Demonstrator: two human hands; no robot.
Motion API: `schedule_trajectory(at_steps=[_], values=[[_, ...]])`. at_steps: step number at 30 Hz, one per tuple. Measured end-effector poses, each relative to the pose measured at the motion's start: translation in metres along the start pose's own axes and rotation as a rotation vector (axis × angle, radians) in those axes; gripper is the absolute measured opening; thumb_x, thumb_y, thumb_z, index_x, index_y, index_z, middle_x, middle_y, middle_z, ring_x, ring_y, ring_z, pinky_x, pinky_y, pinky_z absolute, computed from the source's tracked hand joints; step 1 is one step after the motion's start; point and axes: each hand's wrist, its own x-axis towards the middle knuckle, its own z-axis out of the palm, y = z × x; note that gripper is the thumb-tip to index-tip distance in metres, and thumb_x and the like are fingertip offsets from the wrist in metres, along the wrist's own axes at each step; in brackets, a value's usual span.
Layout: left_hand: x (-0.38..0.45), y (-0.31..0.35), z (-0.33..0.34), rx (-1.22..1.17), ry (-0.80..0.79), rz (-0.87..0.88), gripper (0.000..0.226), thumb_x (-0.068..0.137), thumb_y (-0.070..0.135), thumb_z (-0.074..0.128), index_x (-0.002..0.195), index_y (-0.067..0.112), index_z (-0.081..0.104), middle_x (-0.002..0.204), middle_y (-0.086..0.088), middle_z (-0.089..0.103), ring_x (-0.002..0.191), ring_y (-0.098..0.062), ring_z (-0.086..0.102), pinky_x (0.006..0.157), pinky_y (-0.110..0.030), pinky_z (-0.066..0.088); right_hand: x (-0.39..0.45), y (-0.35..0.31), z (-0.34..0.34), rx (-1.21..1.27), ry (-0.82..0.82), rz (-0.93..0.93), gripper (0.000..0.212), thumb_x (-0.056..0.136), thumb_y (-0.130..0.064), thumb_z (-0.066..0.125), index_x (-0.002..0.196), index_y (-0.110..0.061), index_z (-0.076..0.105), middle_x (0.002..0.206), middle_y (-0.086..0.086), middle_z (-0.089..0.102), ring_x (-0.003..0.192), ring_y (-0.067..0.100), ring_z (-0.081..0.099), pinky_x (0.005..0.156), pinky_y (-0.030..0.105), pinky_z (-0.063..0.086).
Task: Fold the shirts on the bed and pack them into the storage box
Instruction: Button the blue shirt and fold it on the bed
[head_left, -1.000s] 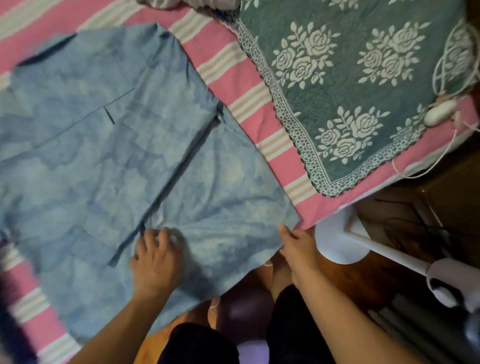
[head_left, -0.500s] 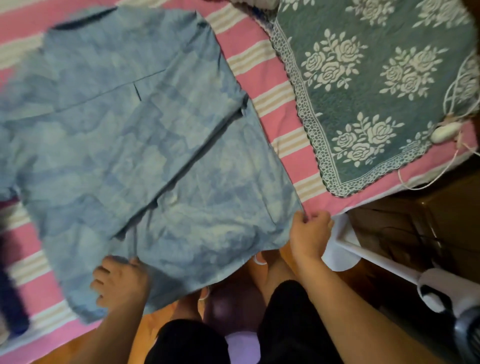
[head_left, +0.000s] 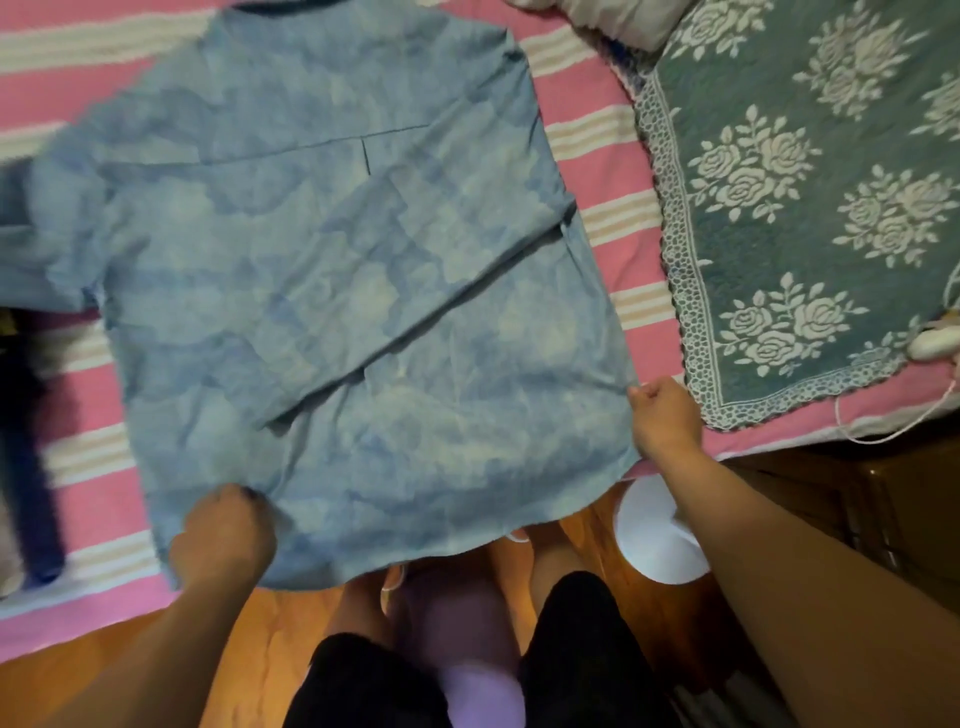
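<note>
A light blue mottled shirt (head_left: 322, 270) lies spread flat, back side up, on the pink striped bed sheet (head_left: 597, 150). One side panel is folded over across its lower middle. My left hand (head_left: 223, 535) grips the hem at the lower left corner, fingers curled into the cloth. My right hand (head_left: 662, 415) pinches the lower right corner of the hem at the bed's edge. The hem hangs slightly over the bed edge. No storage box is in view.
A green quilt with white roses (head_left: 810, 197) covers the bed's right part, with a white corded device (head_left: 935, 343) on its edge. A dark garment (head_left: 31, 457) lies at far left. A white fan base (head_left: 654, 535) stands on the wooden floor by my legs.
My left hand slid from the shirt's lower middle to the left hem corner and closed on it. My right hand closed on the right corner. The shirt now lies squarer and flatter.
</note>
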Motion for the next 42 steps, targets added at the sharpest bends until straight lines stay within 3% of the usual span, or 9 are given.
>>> schedule_trajectory(at_steps=[5,11,19,22,28,31,33,37,42], values=[[-0.012,-0.015,-0.007,-0.089,0.144,0.035,0.031,0.088,0.028,0.049,0.091,0.000,0.063,0.095,-0.027,0.063,0.090,-0.047,0.062,0.076,-0.055,0.054,-0.017,-0.034,0.003,-0.271,0.164,0.006,0.034,0.092,-0.009,0.058,0.123,0.002,0.052,0.128,0.028,0.053,0.117,0.045,0.051,0.094,0.050,0.044],[0.038,-0.055,-0.030,-0.391,0.395,-0.228,0.038,0.094,0.027,0.053,0.110,-0.007,0.053,0.110,-0.038,0.053,0.101,-0.054,0.053,0.082,-0.061,0.044,-0.051,-0.092,0.070,-0.386,0.177,-0.923,0.056,0.082,-0.009,0.053,0.138,-0.003,0.051,0.146,0.026,0.042,0.131,0.046,0.040,0.108,0.056,0.037],[0.115,-0.061,-0.081,-0.392,0.248,-0.079,0.012,0.096,0.009,0.047,0.102,0.005,0.057,0.111,-0.026,0.062,0.103,-0.049,0.062,0.082,-0.054,0.049,-0.062,-0.140,0.114,-0.829,-0.137,-0.803,0.070,0.103,-0.048,0.037,0.161,-0.029,0.003,0.169,0.007,-0.004,0.154,0.034,-0.001,0.122,0.053,0.012],[0.112,-0.074,-0.069,-0.474,0.278,-0.130,0.022,0.093,0.002,0.049,0.114,-0.002,0.053,0.119,-0.030,0.057,0.108,-0.051,0.059,0.090,-0.058,0.050,-0.073,-0.153,0.105,-0.751,-0.101,-0.812,0.064,0.098,-0.035,0.041,0.158,-0.017,0.026,0.164,0.022,0.017,0.147,0.044,0.021,0.118,0.055,0.026],[0.062,-0.085,0.002,-0.126,0.274,0.496,0.065,0.102,0.047,0.031,0.159,0.013,0.032,0.165,-0.018,0.024,0.155,-0.038,0.013,0.121,-0.051,0.020,-0.084,-0.176,0.102,-0.629,0.185,-1.198,0.058,0.083,-0.016,0.049,0.140,-0.002,0.051,0.147,0.028,0.041,0.130,0.050,0.042,0.109,0.057,0.037],[0.046,-0.081,-0.010,-0.135,-0.095,0.368,0.075,0.101,0.053,0.034,0.163,0.015,0.016,0.170,-0.013,-0.001,0.156,-0.032,-0.008,0.125,-0.047,0.008,-0.085,-0.208,0.116,-0.872,-0.009,-1.272,0.064,0.075,-0.018,0.038,0.134,-0.010,0.062,0.135,0.025,0.058,0.118,0.048,0.056,0.096,0.057,0.049],[0.046,-0.075,-0.058,-0.428,-0.199,0.288,0.062,0.100,0.049,0.047,0.153,0.017,0.041,0.164,-0.013,0.026,0.152,-0.032,0.021,0.122,-0.042,0.024,-0.103,-0.248,0.120,-0.891,-0.007,-1.226,0.047,0.070,-0.021,0.041,0.098,-0.009,0.076,0.095,0.020,0.070,0.086,0.042,0.063,0.077,0.050,0.055],[0.041,-0.132,-0.152,-1.336,0.225,-0.101,0.020,0.099,0.027,0.058,0.119,0.027,0.062,0.114,0.009,0.068,0.091,-0.003,0.066,0.086,-0.021,0.052,-0.186,-0.374,0.142,-0.464,-0.121,-1.306,0.026,0.082,-0.009,0.055,0.100,-0.008,0.074,0.099,0.016,0.067,0.089,0.041,0.065,0.074,0.045,0.054],[0.048,-0.239,-0.153,-1.328,0.614,-0.481,0.043,0.096,0.018,0.061,0.135,0.023,0.045,0.126,0.001,0.047,0.096,-0.013,0.055,0.085,-0.030,0.046,-0.323,-0.503,0.220,-0.265,-0.187,-1.974,0.047,0.078,0.006,0.059,0.121,-0.008,0.067,0.110,0.015,0.063,0.094,0.039,0.060,0.073,0.044,0.054]])
